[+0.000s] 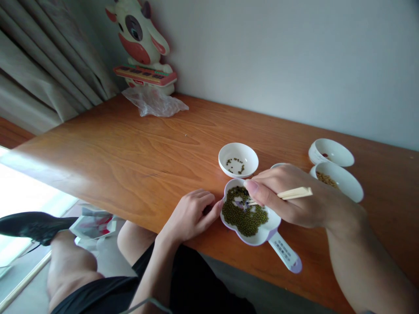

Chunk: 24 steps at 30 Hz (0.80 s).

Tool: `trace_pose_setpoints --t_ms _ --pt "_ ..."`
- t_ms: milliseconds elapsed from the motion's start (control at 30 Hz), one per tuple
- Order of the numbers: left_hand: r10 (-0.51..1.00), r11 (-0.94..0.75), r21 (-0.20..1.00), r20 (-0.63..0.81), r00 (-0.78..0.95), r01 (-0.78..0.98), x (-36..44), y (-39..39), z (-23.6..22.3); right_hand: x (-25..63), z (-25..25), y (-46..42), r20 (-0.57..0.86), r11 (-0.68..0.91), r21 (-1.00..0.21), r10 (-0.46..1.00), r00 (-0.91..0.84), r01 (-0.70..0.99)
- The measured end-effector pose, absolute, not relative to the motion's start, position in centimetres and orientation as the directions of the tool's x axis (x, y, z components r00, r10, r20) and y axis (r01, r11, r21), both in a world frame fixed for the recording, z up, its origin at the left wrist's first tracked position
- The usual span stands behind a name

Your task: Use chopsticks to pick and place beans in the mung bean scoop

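My right hand [291, 196] is closed round a pair of pale wooden chopsticks [294, 193], whose tips dip into a white flower-shaped dish [262, 237] full of green mung beans [245, 216]. The dish has a white handle [285, 253] pointing toward me. My left hand [191, 213] rests on the table edge with its fingers curled, the thumb touching the dish's left rim; nothing shows in it. Just behind stands a small white bowl [238, 160] holding a few green beans.
Two more white bowls sit at the right: one with tan grains [337, 181], one with something red [330, 152]. A cow-shaped toy keyboard [142, 48] and a crumpled plastic bag [153, 102] are at the back of the wooden table [131, 148]. My knees are below the table edge.
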<state>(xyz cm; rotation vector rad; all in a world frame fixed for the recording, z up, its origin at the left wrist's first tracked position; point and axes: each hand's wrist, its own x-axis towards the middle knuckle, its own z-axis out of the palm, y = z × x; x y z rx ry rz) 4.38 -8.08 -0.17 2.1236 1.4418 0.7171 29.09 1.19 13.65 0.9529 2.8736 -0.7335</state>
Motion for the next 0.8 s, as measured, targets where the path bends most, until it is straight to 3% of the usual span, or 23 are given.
trace_pose_setpoints --t_ms 467,800 --pt "0.937 -0.337 0.646 0.159 0.312 0.685 4.42 -8.11 -0.01 28.94 13.60 1.28 -0.127 0.725 -0.487 0.493 -0.861 0.487" --pt "0.935 -0.342 0.649 0.163 0.315 0.680 4.47 -8.05 0.05 29.01 13.34 1.18 -0.112 0.721 -0.460 0.532 -0.839 0.519"
